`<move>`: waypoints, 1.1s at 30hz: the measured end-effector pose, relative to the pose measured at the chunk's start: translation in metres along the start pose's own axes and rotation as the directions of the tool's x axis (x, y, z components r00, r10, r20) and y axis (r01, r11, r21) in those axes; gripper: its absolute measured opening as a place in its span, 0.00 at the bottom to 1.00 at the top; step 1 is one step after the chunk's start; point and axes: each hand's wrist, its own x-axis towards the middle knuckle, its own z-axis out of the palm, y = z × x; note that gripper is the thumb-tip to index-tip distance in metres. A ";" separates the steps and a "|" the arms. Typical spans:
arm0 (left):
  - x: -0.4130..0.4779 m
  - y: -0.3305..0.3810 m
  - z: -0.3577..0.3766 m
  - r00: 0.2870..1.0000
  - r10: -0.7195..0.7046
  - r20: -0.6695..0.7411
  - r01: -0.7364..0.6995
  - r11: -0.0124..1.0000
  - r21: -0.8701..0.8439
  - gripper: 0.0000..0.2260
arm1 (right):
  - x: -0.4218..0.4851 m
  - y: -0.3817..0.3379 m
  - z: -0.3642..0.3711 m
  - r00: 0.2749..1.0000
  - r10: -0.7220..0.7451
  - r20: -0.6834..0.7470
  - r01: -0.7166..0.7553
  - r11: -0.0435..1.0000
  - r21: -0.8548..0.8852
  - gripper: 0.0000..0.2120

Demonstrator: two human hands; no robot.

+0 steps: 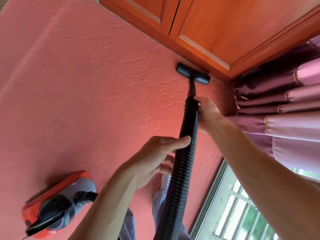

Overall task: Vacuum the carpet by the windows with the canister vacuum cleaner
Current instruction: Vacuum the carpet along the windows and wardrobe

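Floor nozzle: the black floor nozzle (193,73) lies flat on the carpet (86,84), its long side pressed along the foot of the wooden cabinet (216,28), close to the corner where the curtain hangs

Wand and hose: a short dark wand (191,87) rises from the nozzle's middle towards the person and joins the ribbed hose (183,161); the hose runs down the view, past the legs and out of the bottom edge

Right hand: the right hand (207,113) grips the hose's top end just behind the wand, fingers wrapped round it from the right; it is the nearer of the 2 hands to the nozzle

Left hand: the left hand (152,158) holds the hose lower down, thumb laid across the ribs and fingers curled beneath

Key relation: the nozzle lies straight ahead of both hands, with wand and hose in 1 line pointing at the cabinet; the nozzle's long axis is crosswise to that line; since it already meets the cabinet, the next stroke is probably a pull back or a slide sideways along the base

Canister: the red and grey canister vacuum cleaner (58,205) sits on the carpet at the person's left, well apart from the nozzle

Surroundings: a purple pleated curtain (285,104) hangs at the right; the window (242,213) is below it, beside the person's right arm
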 end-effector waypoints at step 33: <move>-0.052 0.013 -0.033 0.924 -0.106 0.366 0.102 0.994 0.031 0.18 | -0.095 0.050 -0.055 0.994 0.108 -0.034 -0.089 0.931 0.354 0.14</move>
